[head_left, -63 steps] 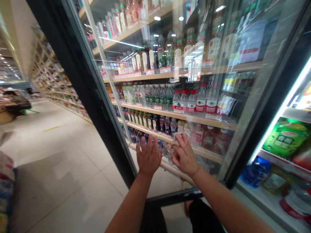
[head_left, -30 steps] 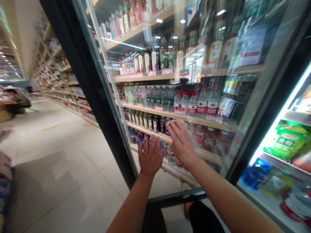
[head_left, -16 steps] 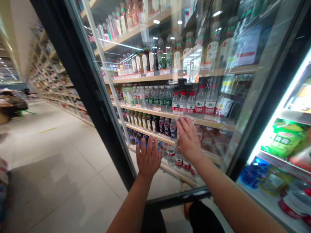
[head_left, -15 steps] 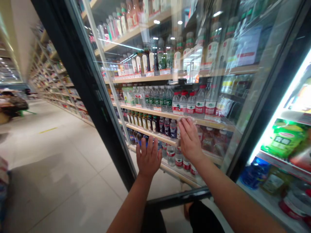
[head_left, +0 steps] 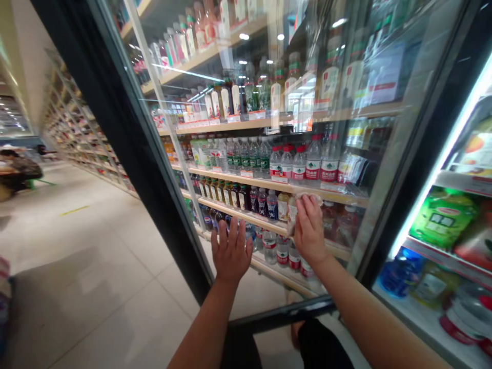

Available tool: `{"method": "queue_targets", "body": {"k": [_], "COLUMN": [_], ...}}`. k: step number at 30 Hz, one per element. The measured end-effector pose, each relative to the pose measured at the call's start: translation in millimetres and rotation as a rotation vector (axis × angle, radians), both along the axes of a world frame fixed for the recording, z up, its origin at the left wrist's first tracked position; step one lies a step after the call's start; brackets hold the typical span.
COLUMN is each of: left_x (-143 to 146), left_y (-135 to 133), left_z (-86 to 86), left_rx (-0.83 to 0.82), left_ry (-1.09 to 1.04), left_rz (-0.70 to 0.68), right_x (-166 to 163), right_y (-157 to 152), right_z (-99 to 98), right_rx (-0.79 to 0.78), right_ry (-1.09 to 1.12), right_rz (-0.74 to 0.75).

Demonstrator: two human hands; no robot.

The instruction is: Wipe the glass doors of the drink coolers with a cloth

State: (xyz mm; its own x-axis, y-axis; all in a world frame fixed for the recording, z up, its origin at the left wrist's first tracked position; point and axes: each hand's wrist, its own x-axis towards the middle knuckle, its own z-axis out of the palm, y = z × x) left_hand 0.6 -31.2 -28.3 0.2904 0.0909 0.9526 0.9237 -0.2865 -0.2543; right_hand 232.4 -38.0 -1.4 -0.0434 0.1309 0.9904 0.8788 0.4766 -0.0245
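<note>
An open glass fridge door (head_left: 346, 169) with a black frame stands in front of me, mirroring shelves of bottles. My left hand (head_left: 229, 250) lies flat on the lower glass with its fingers spread. To its right and a little higher, my right hand (head_left: 309, 228) presses a pale crumpled cloth (head_left: 303, 197) against the pane; the cloth shows only past the fingertips.
At the right, the lit fridge interior holds a green pack (head_left: 442, 218) and a blue bottle (head_left: 395, 277) on white shelves. The tiled aisle floor (head_left: 84, 266) stretches to the left along stocked shelves. A person (head_left: 17, 171) crouches far down the aisle.
My right hand with the cloth moved up the glass, then slid to the right. The left hand stayed flat in nearly the same spot.
</note>
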Motion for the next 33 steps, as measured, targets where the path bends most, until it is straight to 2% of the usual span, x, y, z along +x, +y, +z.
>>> {"method": "queue_targets", "body": {"k": [3, 9, 14, 20, 22, 27, 33], "left_x": [0.0, 1.4, 1.9, 2.1, 2.7, 3.2, 3.3], "left_y": [0.4, 1.1, 1.6, 1.9, 1.5, 1.9, 1.7], "left_z": [-0.9, -1.5, -0.9, -2.2, -1.5, -0.6, -0.4], "left_rx": [-0.008, -0.011, -0.002, -0.013, -0.002, 0.001, 0.001], "left_ry": [-0.008, -0.017, -0.005, -0.016, -0.011, -0.015, -0.02], "left_rz": [-0.023, -0.024, -0.011, -0.011, -0.005, -0.017, -0.029], "right_x": [3.8, 13.8, 17.6, 33.4, 37.2, 43.4, 70.7], "right_y": [-0.9, -1.6, -2.2, -0.3, -0.5, -2.8, 0.9], "right_z": [-12.7, 0.5, -8.7, 12.9, 9.9, -12.8, -0.8], "right_rx": [-0.027, -0.035, -0.049, -0.081, -0.078, -0.092, -0.095], "right_ry": [-0.015, 0.034, 0.061, 0.156, 0.175, 0.177, 0.296], "right_rz": [0.003, 0.003, 0.013, 0.024, 0.016, -0.017, -0.038]}}
